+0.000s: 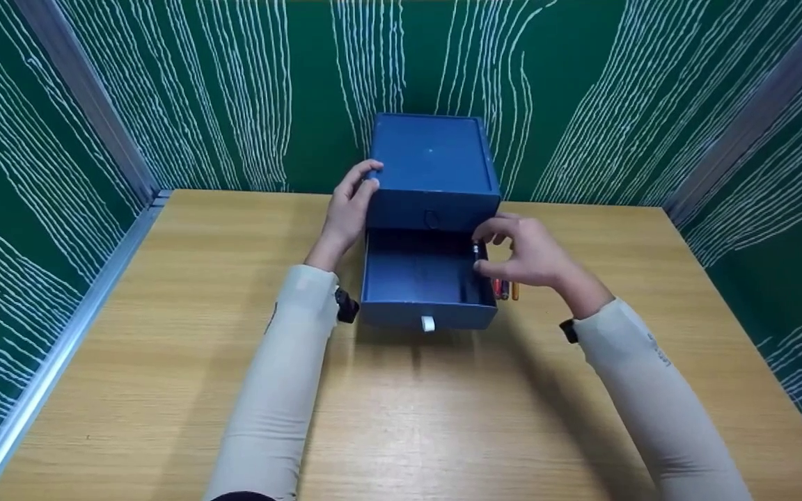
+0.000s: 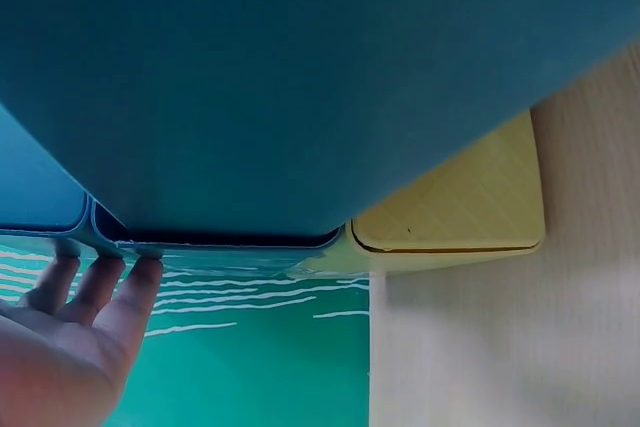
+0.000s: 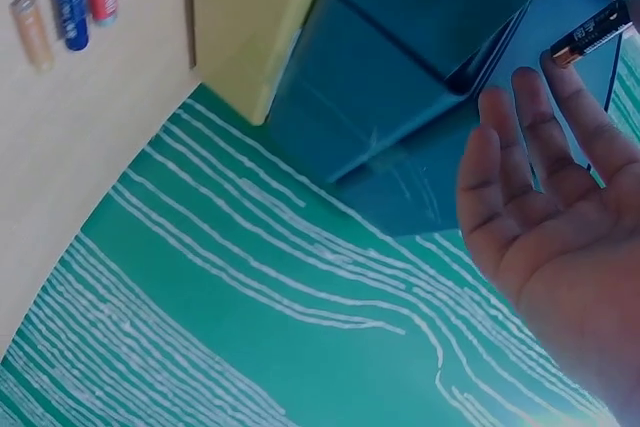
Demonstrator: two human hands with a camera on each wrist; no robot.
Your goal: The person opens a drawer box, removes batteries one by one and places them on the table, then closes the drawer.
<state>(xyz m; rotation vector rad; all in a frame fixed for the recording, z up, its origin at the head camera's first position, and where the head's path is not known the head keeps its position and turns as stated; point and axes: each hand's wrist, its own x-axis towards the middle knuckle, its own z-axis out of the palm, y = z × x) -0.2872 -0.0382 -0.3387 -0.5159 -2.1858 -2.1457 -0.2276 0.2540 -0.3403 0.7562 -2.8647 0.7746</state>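
Head and right-wrist views: your right hand (image 1: 532, 254) pinches a black-and-copper cylindrical battery (image 3: 592, 35), lettering unreadable; your left hand (image 1: 347, 216), loosely spread, touches the boxy blue cabinet's (image 1: 434, 156) left.

Head view: moderately bright, lit apparently from above; pale glare across the near middle of the bench (image 1: 415, 417); broad, soft shadows beside both sleeves (image 1: 269, 383); drawer (image 1: 415, 271) dim inside, darkest toward the back; fine detail slightly smeared. Left wrist view: dimmer, teal-tinted; large blue panel (image 2: 320, 77) in shade, texture smoothed; soft-edged shadow on the paler bench. Right wrist view: cool cast; loose batteries (image 3: 70, 4) soft, labels illegible; whitish flare at lower right, beside the right hand (image 3: 565, 232).
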